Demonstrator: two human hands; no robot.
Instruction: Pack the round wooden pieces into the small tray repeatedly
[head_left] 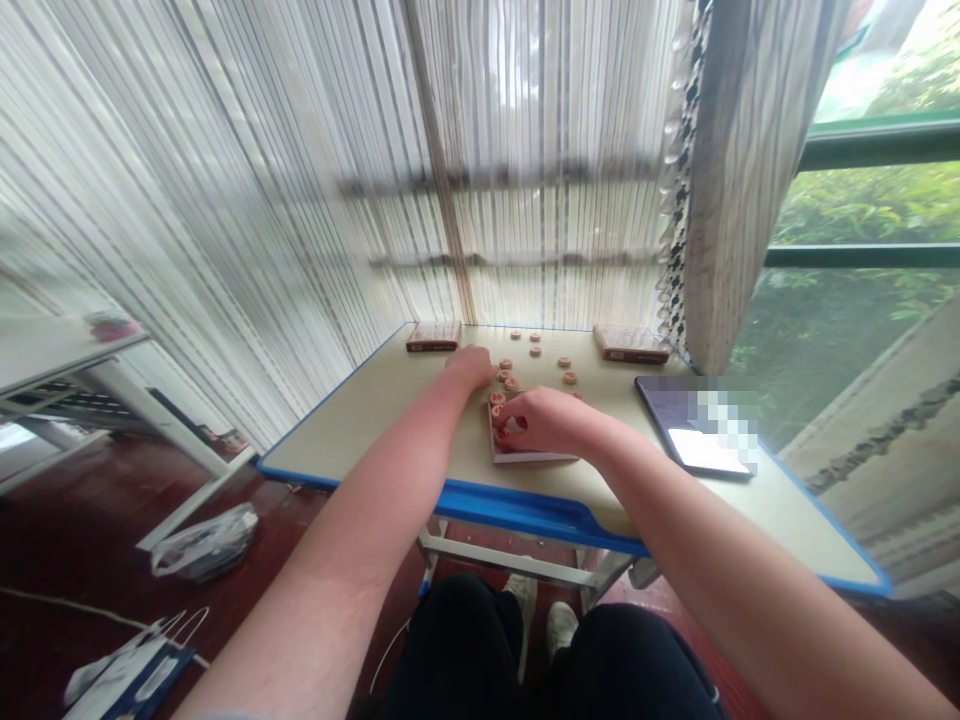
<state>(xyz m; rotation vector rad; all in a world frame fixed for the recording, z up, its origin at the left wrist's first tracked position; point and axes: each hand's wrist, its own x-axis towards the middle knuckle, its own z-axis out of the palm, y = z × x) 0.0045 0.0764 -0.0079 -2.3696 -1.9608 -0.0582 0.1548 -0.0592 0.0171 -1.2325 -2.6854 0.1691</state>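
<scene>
My right hand [546, 420] reaches into a shallow open box [534, 457] near the table's front edge. Its thumb and fingers close round a small round wooden xiangqi piece [498, 411] at the box's left side. Another xiangqi piece [496, 398] lies just behind it in the box; my right hand hides much of the inside. My left hand [472, 368] is behind the box with its fingers curled in, close to a few loose xiangqi pieces [511, 384]. Whether it holds one is hidden.
More xiangqi pieces [564, 362] lie scattered toward the back of the blue-edged table [360, 420]. One brown box [435, 336] stands at the back left, another brown box [632, 343] at the back right. A tablet [694, 425] lies on the right. Curtains hang behind.
</scene>
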